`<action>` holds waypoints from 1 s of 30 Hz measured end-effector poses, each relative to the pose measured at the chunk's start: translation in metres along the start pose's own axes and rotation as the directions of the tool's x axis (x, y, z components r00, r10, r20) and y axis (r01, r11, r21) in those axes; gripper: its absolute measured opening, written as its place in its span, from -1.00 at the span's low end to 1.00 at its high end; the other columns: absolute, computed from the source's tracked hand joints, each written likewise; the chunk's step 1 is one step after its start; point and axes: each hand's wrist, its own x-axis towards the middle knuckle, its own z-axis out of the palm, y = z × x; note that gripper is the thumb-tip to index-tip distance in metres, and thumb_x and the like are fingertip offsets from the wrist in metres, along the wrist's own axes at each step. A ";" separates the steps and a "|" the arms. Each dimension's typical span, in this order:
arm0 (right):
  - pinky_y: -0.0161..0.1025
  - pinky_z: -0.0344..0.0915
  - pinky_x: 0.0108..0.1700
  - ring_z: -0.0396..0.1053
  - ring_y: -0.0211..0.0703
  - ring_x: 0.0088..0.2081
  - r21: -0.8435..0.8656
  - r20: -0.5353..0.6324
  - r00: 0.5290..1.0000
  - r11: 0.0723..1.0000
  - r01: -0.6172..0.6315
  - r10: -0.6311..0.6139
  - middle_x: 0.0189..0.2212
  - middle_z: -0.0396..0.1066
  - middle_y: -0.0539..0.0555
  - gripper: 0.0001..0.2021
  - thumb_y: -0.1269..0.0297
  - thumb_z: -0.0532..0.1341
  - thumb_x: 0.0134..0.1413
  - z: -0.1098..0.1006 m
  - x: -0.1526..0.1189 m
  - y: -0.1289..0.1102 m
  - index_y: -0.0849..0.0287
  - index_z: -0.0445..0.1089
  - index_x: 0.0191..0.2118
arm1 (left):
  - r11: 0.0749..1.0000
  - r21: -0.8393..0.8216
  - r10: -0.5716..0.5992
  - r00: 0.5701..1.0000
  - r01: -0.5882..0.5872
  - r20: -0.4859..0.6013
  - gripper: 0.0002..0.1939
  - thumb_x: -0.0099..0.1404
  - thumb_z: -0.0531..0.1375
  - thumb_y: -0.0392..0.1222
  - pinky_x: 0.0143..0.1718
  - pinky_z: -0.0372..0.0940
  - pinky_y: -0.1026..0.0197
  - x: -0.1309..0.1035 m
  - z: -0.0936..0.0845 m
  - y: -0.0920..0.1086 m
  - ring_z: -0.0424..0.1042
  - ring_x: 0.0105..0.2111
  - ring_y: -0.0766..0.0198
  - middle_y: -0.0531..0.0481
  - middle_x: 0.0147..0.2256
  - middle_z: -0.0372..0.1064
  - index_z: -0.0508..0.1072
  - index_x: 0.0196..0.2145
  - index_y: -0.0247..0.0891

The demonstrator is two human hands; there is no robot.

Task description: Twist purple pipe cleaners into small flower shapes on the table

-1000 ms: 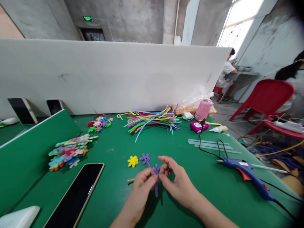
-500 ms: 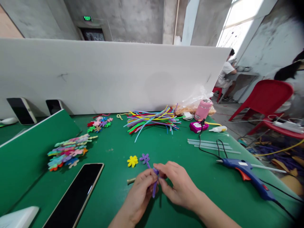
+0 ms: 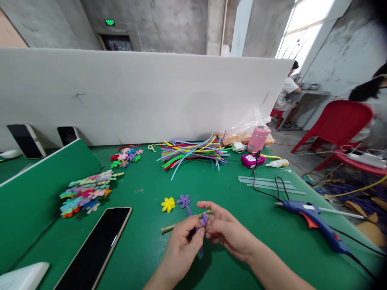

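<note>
A purple pipe cleaner (image 3: 204, 219), bent into small loops at its top, is pinched in my left hand (image 3: 185, 245). My right hand (image 3: 225, 231) grips the same piece from the right, its index finger raised off it. The tail of the piece hangs below my left fingertips. A finished-looking purple flower (image 3: 184, 201) with a short stem and a yellow flower (image 3: 168, 204) lie just beyond my hands. Behind my fingers a thin olive-green stick (image 3: 168, 229) rests on the green table (image 3: 142, 241), partly covered by my left hand.
Loose pipe cleaners (image 3: 193, 153) lie at the back centre. Flower piles (image 3: 87, 193) and a phone (image 3: 95, 249) are at the left. To the right are a blue glue gun (image 3: 314, 221), glue sticks (image 3: 266, 183) and a pink bottle (image 3: 259, 139). People sit beyond the table.
Both hands have turned slightly and the held purple piece has shifted a little right, its loops now showing more. My right index finger has lifted, and more of the olive-green stick shows.
</note>
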 end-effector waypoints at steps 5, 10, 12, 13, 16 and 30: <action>-0.48 -0.10 -0.60 0.14 -0.47 -0.63 0.159 0.063 0.984 0.971 -0.176 0.168 -0.57 0.29 -0.10 -0.50 0.51 0.14 -0.37 -0.003 0.001 -0.001 0.17 0.28 -0.12 | 0.996 0.082 0.035 0.999 -0.036 0.009 -0.78 0.16 0.06 -0.25 -0.47 0.09 0.30 0.000 -0.002 0.000 0.17 -0.53 0.30 0.05 -0.58 0.18 0.31 -0.62 -0.26; -0.45 -0.04 -0.58 0.16 -0.44 -0.60 0.048 -0.020 0.999 0.998 -0.030 0.031 -0.55 0.29 -0.10 -0.56 0.48 0.17 -0.31 -0.003 -0.001 -0.001 0.16 0.31 -0.14 | 0.993 -0.107 -0.056 0.998 0.055 -0.010 -0.81 0.17 0.08 -0.19 -0.42 0.13 0.29 0.002 0.001 -0.005 0.19 -0.48 0.27 0.04 -0.55 0.22 0.35 -0.56 -0.26; -0.44 -0.03 -0.57 0.16 -0.44 -0.60 0.029 -0.036 0.999 1.000 0.008 -0.007 -0.55 0.29 -0.11 -0.57 0.47 0.17 -0.28 -0.003 -0.001 -0.002 0.16 0.30 -0.13 | 0.974 -0.206 -0.096 0.995 0.090 -0.019 -0.82 0.15 0.11 -0.17 -0.38 0.15 0.27 0.002 0.002 -0.006 0.19 -0.46 0.27 0.04 -0.53 0.23 0.34 -0.55 -0.26; -0.44 -0.03 -0.56 0.17 -0.44 -0.60 0.032 -0.031 0.999 0.999 0.019 -0.018 -0.55 0.29 -0.11 -0.56 0.47 0.17 -0.28 -0.003 -0.001 -0.003 0.16 0.29 -0.13 | 0.964 -0.245 -0.112 0.993 0.104 -0.021 -0.83 0.14 0.13 -0.17 -0.37 0.15 0.27 0.002 0.003 -0.006 0.19 -0.46 0.27 0.04 -0.53 0.23 0.34 -0.55 -0.26; -0.43 -0.04 -0.54 0.20 -0.42 -0.58 0.034 -0.005 0.999 0.999 0.043 -0.043 -0.55 0.28 -0.11 -0.54 0.47 0.19 -0.28 -0.003 -0.001 -0.003 0.15 0.26 -0.11 | 0.946 -0.298 -0.143 0.989 0.131 -0.020 -0.82 0.12 0.16 -0.15 -0.37 0.15 0.27 0.001 0.003 -0.006 0.18 -0.46 0.28 0.05 -0.55 0.21 0.34 -0.57 -0.27; -0.31 0.12 -0.37 0.21 -0.31 -0.44 -0.108 0.030 0.967 0.961 0.255 -0.253 -0.44 0.20 -0.05 -0.50 0.21 0.33 -0.23 -0.001 0.004 0.004 0.14 0.22 -0.09 | 0.892 -0.369 -0.258 0.964 0.263 0.064 -0.80 0.02 0.24 -0.15 -0.50 0.01 0.34 0.003 0.001 -0.012 0.07 -0.54 0.38 0.12 -0.60 0.15 0.35 -0.60 -0.30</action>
